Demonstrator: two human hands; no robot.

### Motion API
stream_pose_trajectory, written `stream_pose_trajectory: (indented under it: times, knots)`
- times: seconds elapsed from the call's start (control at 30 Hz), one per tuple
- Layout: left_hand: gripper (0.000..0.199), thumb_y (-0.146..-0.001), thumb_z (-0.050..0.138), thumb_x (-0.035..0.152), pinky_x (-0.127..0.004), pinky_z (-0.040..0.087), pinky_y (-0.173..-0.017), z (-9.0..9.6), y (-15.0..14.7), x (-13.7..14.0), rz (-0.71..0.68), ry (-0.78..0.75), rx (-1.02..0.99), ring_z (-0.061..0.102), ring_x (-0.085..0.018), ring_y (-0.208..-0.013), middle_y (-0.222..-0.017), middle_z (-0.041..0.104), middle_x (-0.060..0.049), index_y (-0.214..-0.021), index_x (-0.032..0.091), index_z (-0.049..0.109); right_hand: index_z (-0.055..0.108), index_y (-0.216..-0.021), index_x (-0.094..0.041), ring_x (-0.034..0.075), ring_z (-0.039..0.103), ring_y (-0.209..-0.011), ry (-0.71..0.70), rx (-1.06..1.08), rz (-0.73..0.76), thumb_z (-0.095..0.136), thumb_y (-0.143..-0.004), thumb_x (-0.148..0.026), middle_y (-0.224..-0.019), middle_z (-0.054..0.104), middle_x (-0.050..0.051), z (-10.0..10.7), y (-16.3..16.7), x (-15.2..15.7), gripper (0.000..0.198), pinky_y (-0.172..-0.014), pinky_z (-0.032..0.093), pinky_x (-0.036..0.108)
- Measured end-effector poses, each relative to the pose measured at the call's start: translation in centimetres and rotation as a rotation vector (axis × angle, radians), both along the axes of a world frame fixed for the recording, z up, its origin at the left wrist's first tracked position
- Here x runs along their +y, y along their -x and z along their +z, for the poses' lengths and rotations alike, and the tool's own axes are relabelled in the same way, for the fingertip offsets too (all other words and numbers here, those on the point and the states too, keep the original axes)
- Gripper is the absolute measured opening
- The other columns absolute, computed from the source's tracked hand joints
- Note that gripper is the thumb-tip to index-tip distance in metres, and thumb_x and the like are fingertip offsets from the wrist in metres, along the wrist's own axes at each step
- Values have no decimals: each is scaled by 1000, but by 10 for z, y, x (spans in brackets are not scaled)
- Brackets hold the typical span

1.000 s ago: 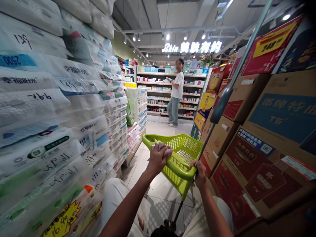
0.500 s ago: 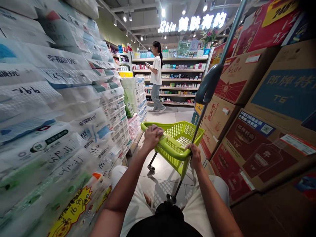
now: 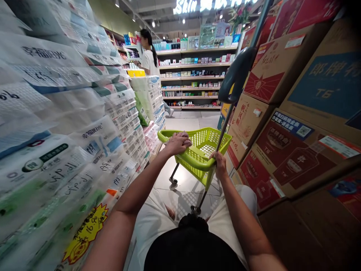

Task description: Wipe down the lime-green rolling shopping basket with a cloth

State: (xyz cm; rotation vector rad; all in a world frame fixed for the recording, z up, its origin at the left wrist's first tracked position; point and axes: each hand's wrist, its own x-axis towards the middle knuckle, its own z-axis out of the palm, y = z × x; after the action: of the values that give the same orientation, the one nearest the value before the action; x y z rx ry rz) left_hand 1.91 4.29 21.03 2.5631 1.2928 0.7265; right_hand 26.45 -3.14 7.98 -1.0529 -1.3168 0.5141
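Observation:
A lime-green shopping cart (image 3: 194,162) with a perforated basket and thin legs on casters stands in front of me. My left hand (image 3: 178,143) is closed over its near rim, its fingers on a crumpled greyish-pink cloth (image 3: 185,134), partly hidden. My right hand (image 3: 220,164) is closed round a slim metal pole (image 3: 225,130) at the cart's right corner, touching the rim. The pole slants up to the right and carries a dark grey looped handle (image 3: 236,77). I see nothing in the visible part of the basket.
Wrapped tissue packs (image 3: 93,139) are piled high close on my left. Stacked cartons (image 3: 307,154) wall the right side. Tiled floor (image 3: 186,123) leads between them to shelves of small boxes (image 3: 194,73). A person (image 3: 149,60) is at the far left, partly behind stacked packs.
My left hand has slid right along the cart's rim with the cloth. My right hand stays at the pole. The person has walked left behind the packs, and my view has tilted down.

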Motion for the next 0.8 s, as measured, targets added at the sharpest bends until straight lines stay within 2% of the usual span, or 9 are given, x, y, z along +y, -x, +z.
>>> stream_pose_trajectory:
  times: [0.07, 0.2, 0.23, 0.3, 0.43, 0.5, 0.57, 0.7, 0.8]
  knots:
    - [29, -92, 62, 44, -53, 38, -115, 4, -1, 5, -4, 29, 27, 56, -31, -117, -126, 68, -7, -104, 27, 82, 59, -70, -24, 22, 54, -77, 7, 39, -13, 38, -94, -80, -70, 53, 3, 1, -2, -1, 64, -69, 45, 35]
    - [30, -88, 66, 43, -50, 42, -110, 11, 9, 26, 212, 39, 29, 59, -31, -109, -115, 71, -11, -99, 20, 81, 60, -71, -24, 22, 54, -78, 22, 48, 2, 42, -91, -83, -72, 56, 4, 2, -4, 0, 65, -70, 45, 35]
    - [29, -89, 65, 42, -51, 41, -110, 12, 9, 27, 230, 34, 43, 59, -31, -108, -114, 71, -11, -96, 19, 81, 60, -71, -24, 22, 54, -78, 22, 49, 3, 42, -91, -83, -72, 56, 4, 2, -4, 0, 64, -70, 46, 35]
    - [27, -91, 60, 39, -52, 39, -111, 14, 4, 21, 152, 28, 81, 58, -31, -110, -116, 72, -11, -93, 21, 81, 59, -71, -24, 22, 54, -78, 15, 59, -7, 42, -91, -83, -71, 56, 4, 1, -3, 1, 64, -70, 46, 35]
    - [31, -97, 53, 37, -48, 33, -117, 16, -11, -8, -218, 34, 153, 56, -27, -124, -127, 71, -3, -105, 30, 82, 59, -69, -24, 22, 54, -78, -1, 79, -27, 42, -92, -81, -71, 56, 4, 1, -5, 1, 63, -71, 46, 36]
    - [33, -99, 51, 38, -46, 32, -118, 17, -10, -12, -287, 30, 154, 56, -26, -127, -132, 69, -1, -112, 32, 81, 59, -69, -24, 22, 54, -78, 2, 78, -18, 42, -92, -81, -72, 56, 4, 2, -8, -1, 63, -72, 46, 37]
    - [34, -99, 52, 40, -47, 32, -119, 17, -1, -4, -189, 29, 120, 57, -27, -125, -134, 68, -3, -113, 29, 81, 60, -70, -24, 22, 54, -78, 16, 69, 1, 42, -91, -81, -73, 57, 4, 3, -13, -2, 63, -72, 46, 37]
    - [33, -98, 54, 39, -49, 38, -117, 15, 19, 17, 130, 22, 27, 60, -27, -116, -129, 69, -8, -105, 22, 81, 60, -70, -24, 22, 55, -78, 33, 84, 55, 44, -91, -80, -74, 58, 5, 6, -19, -2, 61, -71, 45, 37]
    - [32, -98, 55, 37, -51, 39, -115, 10, 18, 3, 148, -25, 4, 58, -29, -116, -130, 69, -9, -109, 22, 81, 58, -71, -24, 22, 56, -77, 21, 121, 100, 45, -92, -79, -74, 58, 4, 9, -19, -4, 60, -72, 46, 38]
